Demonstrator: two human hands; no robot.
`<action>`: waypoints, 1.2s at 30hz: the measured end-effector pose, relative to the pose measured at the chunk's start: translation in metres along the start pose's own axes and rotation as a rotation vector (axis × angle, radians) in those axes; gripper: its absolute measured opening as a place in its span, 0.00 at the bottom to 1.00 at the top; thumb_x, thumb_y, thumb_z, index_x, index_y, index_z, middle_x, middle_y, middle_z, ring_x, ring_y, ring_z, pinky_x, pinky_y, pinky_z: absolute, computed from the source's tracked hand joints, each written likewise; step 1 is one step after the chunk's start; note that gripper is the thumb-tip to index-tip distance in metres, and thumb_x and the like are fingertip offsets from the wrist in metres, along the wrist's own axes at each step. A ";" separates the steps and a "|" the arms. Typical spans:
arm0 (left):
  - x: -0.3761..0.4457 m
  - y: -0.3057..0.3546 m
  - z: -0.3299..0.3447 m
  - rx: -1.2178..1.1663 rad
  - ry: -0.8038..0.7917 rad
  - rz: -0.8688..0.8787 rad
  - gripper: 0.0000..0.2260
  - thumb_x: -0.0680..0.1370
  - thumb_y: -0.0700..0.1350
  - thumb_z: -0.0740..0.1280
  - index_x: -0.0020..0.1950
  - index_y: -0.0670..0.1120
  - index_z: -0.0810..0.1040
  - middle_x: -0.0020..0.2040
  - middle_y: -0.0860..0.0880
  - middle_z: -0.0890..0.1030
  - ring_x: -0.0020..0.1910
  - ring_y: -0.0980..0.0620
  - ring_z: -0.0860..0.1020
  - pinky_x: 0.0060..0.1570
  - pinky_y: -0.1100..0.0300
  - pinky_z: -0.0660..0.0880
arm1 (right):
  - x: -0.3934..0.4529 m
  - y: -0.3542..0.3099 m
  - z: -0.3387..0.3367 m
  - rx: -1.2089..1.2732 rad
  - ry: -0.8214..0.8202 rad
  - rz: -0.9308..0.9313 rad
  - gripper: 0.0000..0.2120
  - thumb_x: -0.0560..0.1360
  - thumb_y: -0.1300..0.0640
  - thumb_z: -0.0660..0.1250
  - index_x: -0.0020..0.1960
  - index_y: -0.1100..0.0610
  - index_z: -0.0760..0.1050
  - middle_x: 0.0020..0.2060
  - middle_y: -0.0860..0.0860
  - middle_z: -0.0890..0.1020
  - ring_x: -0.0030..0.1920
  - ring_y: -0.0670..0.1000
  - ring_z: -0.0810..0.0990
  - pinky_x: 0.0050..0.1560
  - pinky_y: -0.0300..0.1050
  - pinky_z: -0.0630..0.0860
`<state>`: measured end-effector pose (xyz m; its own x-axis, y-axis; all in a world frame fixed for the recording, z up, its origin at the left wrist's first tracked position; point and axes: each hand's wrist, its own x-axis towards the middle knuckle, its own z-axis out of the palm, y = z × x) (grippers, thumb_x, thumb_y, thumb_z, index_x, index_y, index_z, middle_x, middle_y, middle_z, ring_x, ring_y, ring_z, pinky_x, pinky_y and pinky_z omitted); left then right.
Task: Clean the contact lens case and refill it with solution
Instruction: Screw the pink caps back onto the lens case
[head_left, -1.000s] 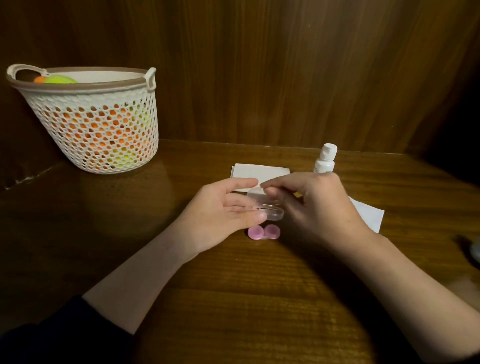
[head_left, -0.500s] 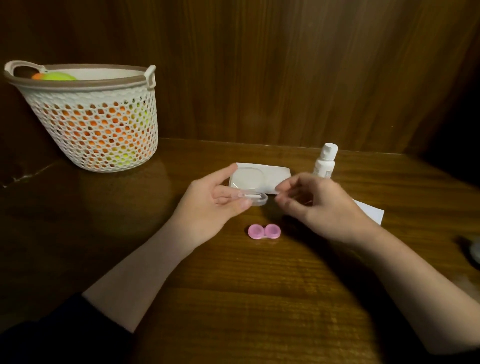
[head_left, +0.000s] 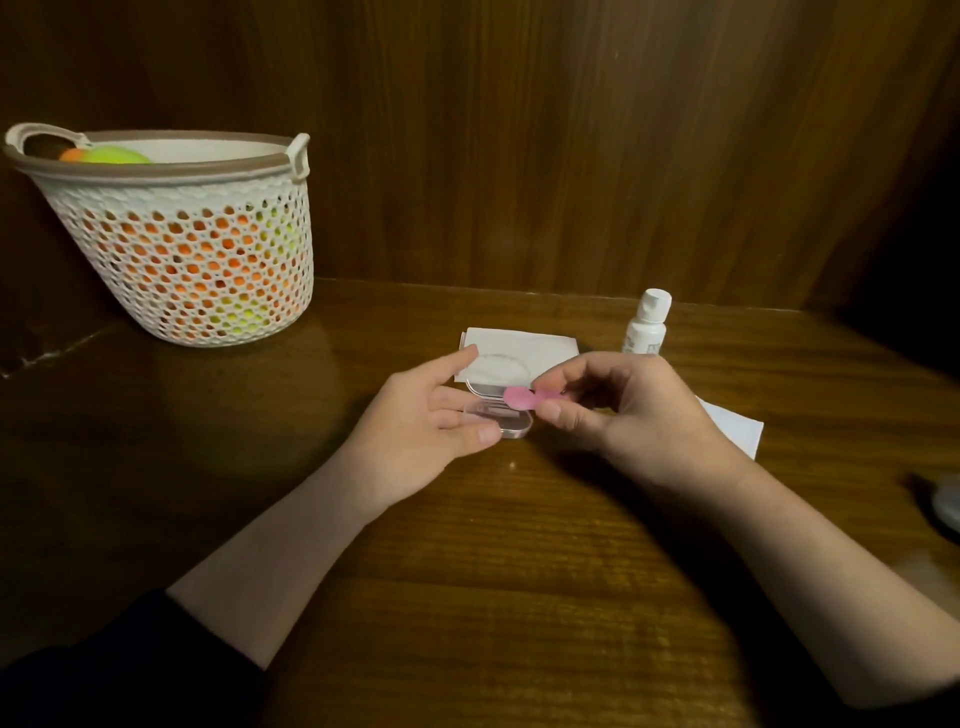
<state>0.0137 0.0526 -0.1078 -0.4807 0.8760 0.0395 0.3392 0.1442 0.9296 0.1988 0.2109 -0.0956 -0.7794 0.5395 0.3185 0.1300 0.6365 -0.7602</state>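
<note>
My left hand (head_left: 421, 421) holds a clear plastic box (head_left: 511, 422) with its lid swung up, thumb and fingers round its near end. My right hand (head_left: 623, 410) pinches the pink double-cup lens case (head_left: 519, 397) just above the open box. A small white solution bottle (head_left: 647, 325) with a white cap stands behind my right hand. A folded white tissue (head_left: 540, 345) lies on the wooden table (head_left: 467, 597) behind the box, and a second white sheet (head_left: 732, 426) shows from under my right wrist.
A white mesh basket (head_left: 182, 249) holding orange and yellow-green things stands at the back left against the wood-panel wall. A grey object (head_left: 945, 506) is cut off by the right edge of the view.
My right hand has picked the pink lens case up off the table and brought it over the open clear box. My left hand has kept hold of the box.
</note>
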 end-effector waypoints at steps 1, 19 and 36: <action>-0.001 0.001 0.001 -0.002 -0.002 0.004 0.40 0.77 0.38 0.78 0.83 0.57 0.65 0.64 0.53 0.86 0.59 0.58 0.86 0.64 0.52 0.82 | 0.000 -0.001 0.002 -0.020 0.005 -0.003 0.09 0.74 0.48 0.79 0.54 0.47 0.87 0.46 0.39 0.89 0.50 0.42 0.86 0.50 0.37 0.83; -0.004 0.010 0.006 -0.077 0.027 0.061 0.38 0.76 0.42 0.79 0.82 0.60 0.67 0.67 0.52 0.85 0.63 0.56 0.84 0.62 0.59 0.82 | -0.004 -0.014 0.012 -0.056 0.000 -0.109 0.07 0.77 0.48 0.76 0.53 0.46 0.90 0.52 0.37 0.88 0.59 0.39 0.83 0.61 0.42 0.80; -0.003 0.006 0.007 -0.310 -0.046 0.096 0.16 0.75 0.45 0.77 0.61 0.48 0.80 0.57 0.47 0.89 0.58 0.50 0.88 0.57 0.51 0.85 | -0.003 -0.011 0.007 -0.058 0.045 -0.177 0.17 0.72 0.54 0.82 0.60 0.52 0.86 0.54 0.44 0.87 0.54 0.47 0.86 0.58 0.45 0.84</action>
<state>0.0225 0.0543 -0.1047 -0.4190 0.8997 0.1224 0.1157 -0.0809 0.9900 0.1957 0.1983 -0.0927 -0.7653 0.4395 0.4703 0.0293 0.7537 -0.6566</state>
